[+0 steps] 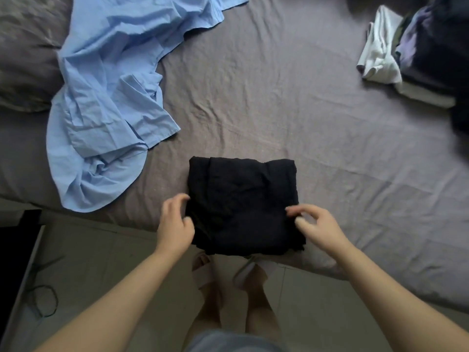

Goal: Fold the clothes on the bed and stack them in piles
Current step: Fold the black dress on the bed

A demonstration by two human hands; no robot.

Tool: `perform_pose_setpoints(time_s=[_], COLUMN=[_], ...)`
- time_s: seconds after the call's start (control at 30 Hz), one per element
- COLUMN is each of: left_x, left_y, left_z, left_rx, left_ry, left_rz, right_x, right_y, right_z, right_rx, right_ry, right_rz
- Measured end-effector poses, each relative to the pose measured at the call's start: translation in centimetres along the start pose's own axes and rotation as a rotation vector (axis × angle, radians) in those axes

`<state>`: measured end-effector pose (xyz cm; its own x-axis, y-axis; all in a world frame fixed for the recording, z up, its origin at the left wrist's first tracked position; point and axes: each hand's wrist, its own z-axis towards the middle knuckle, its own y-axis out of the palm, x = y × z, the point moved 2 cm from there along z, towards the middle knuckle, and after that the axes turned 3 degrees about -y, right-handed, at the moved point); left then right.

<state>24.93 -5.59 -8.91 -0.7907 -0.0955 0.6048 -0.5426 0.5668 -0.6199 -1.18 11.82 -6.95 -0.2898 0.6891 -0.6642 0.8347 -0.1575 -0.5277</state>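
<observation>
Now: black garment (241, 204) folded square at bed (279, 97) near edge, 6 o'clock. Left hand (175, 224) and right hand (317, 224) flank it, fingers loosely curled, gripping nothing. Slide palms under, lift level, carry to pile (418, 54) at 2 o'clock. Blue shirt (109, 97) unfolded, 10 o'clock.

Both bare forearms reach forward from the bottom corners, angling in toward each other. Left hand (175, 224) hovers with fingers loosely curled, thumb tucked inward, gripping nothing. Right hand (317, 223) sits level with it, fingers bent and spread, slightly blurred. Two feet in slippers show below, between the arms.
</observation>
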Motion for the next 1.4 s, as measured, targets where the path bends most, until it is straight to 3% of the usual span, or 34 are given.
perform_pose_setpoints(time_s=[0.07, 0.13, 0.23, 0.53, 0.83, 1.07, 1.4], left_x=[1.3, 1.7, 1.6, 9.6, 24.7, 36.7, 47.7], left_y=[0.4, 1.6, 2.8, 2.6, 0.9, 9.8, 28.7], left_z=[1.1, 1.6, 2.1, 0.1, -10.1, -19.1, -32.4], left_rx=[-0.042, -0.183, -0.235, -0.487, -0.636, -0.784, -0.785], left_ry=[-0.311, -0.541, -0.591, -0.127, 0.109, 0.312, 0.334], left_rz=[-0.338, -0.422, -0.421, -0.316, -0.261, -0.145, -0.188], right_x=[-0.2, 0.1, 0.2, -3.0, -4.1, 3.5, 19.3], right_y=[0.3, 2.0, 3.6, 1.7, -11.2, -22.5, -38.7], right_z=[1.1, 1.6, 2.2, -0.5, -13.0, -22.6, -32.1], right_rx=[0.221, 0.164, 0.147, 0.276, 0.411, 0.43, 0.521], right_ry=[0.274, 0.499, 0.597, 0.369, 0.299, 0.286, 0.327], right_rz=[0.312, 0.438, 0.538, 0.758, 0.943, 0.985, 0.769])
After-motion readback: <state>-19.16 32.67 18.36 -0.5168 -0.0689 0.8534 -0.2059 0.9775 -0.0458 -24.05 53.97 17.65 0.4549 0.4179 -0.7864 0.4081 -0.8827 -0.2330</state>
